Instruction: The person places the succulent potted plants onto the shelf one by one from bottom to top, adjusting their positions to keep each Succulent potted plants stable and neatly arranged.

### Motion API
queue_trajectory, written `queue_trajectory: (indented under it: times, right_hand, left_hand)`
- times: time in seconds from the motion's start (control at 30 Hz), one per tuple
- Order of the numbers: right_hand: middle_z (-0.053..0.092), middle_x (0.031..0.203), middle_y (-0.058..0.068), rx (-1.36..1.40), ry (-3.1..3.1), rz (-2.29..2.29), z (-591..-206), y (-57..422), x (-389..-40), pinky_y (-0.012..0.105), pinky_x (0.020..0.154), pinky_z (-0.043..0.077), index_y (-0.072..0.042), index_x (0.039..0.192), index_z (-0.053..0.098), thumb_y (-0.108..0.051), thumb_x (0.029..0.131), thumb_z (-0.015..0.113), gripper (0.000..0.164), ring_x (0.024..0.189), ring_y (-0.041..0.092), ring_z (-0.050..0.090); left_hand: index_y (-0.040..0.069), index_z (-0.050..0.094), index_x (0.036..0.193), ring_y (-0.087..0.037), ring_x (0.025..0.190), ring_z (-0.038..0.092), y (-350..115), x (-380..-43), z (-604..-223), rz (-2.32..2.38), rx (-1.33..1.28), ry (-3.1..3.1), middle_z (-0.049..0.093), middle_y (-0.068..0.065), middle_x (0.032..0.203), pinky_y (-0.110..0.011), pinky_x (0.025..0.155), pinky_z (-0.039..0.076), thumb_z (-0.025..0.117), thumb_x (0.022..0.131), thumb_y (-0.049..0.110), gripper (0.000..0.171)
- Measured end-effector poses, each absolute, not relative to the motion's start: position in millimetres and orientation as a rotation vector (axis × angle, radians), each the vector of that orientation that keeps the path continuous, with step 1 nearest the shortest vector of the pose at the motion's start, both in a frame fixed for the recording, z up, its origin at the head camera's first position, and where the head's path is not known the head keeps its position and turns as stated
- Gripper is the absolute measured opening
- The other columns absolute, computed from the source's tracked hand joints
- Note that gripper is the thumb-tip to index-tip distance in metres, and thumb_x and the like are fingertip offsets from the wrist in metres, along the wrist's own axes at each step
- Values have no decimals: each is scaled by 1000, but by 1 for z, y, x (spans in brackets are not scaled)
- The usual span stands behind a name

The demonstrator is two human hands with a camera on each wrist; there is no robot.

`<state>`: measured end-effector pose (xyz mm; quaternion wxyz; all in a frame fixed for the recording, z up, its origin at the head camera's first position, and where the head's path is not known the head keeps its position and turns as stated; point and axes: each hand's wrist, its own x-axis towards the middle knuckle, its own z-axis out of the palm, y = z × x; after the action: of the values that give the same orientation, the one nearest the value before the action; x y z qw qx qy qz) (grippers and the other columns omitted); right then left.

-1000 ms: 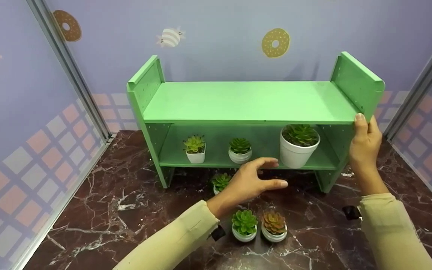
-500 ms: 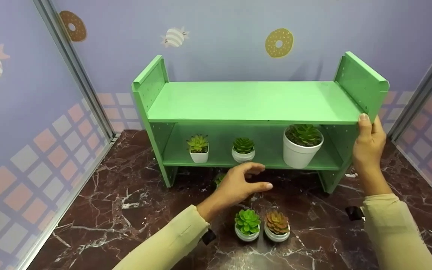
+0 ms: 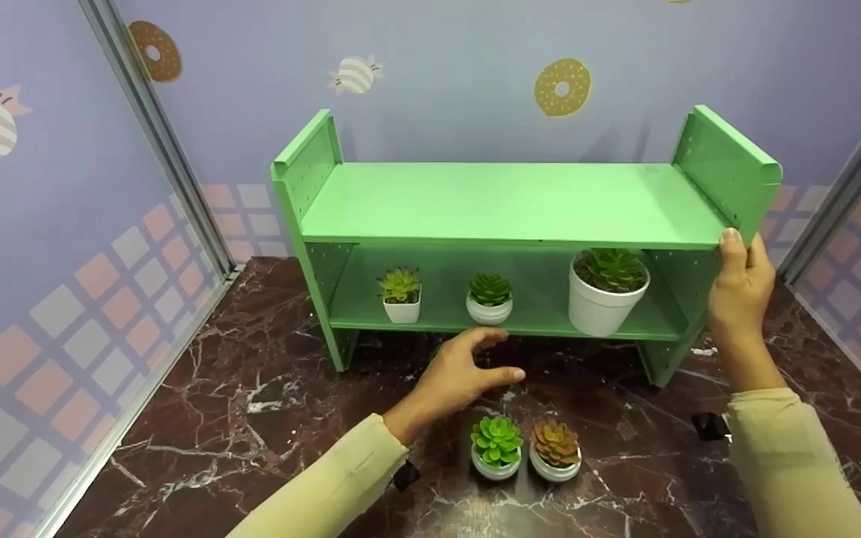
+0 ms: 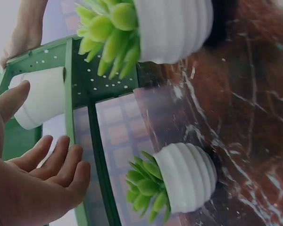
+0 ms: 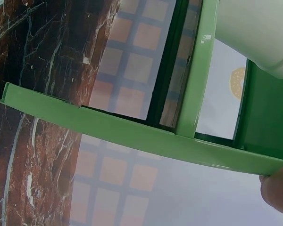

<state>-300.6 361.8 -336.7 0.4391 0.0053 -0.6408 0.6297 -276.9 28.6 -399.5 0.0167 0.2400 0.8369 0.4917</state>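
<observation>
Green shelf unit (image 3: 513,200) stood upright on the dark marbled worktop (image 3: 251,448), before the lilac back wall (image 3: 460,82). Both hands bare, below pale sleeves (image 3: 326,478). Right hand (image 3: 743,291): gripped the front edge of the unit's right side panel (image 3: 733,172), thumb on the near side, fingers round the outside. Left hand (image 3: 451,373): held nothing; thumb and fingers well parted, fingers a little bent, in front of the unit and over the worktop.

Lower board (image 3: 535,306), left to right as I faced it: yellow-green plant in a square white pot (image 3: 403,311); dark green plant in a small round white pot (image 3: 489,308); large white pot (image 3: 604,308) with a dark green plant, near the right panel. All three upright.

Worktop, nearer the person than the left hand: bright green plant (image 3: 497,441) and reddish-brown plant (image 3: 554,443), each in a white pot, one just beside the other. Left-wrist view: two green plants in ribbed white pots (image 4: 186,176), well apart.
</observation>
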Motion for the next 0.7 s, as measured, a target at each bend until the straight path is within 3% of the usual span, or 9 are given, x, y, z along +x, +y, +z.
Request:
queue_trajectory:
  times: [0.27,0.5,0.7]
  right_hand:
    - [54,123,10,16,-1634,1529,-336,362,-300,22,97,32,-5,124,56,-18,96,46,33,115,16,44]
    - [55,117,11,62,-1584,1589,-337,361,-301,25,95,35,-4,121,58,-17,95,47,30,110,20,46]
    - [54,123,11,24,-1614,1559,-337,362,-300,24,98,32,-6,124,56,-18,95,47,32,115,18,44]
  left_hand:
    - [20,53,127,-13,113,46,14,-278,-406,1511,682,2648,51,9,123,-35,91,39,74,71,48,66]
    - [18,54,126,-16,116,45,2,-280,-412,1496,637,2697,52,6,123,-38,95,36,73,68,54,71]
    - [16,52,127,-21,116,45,-6,-281,-418,1519,598,2703,50,2,125,-39,94,37,74,67,54,75]
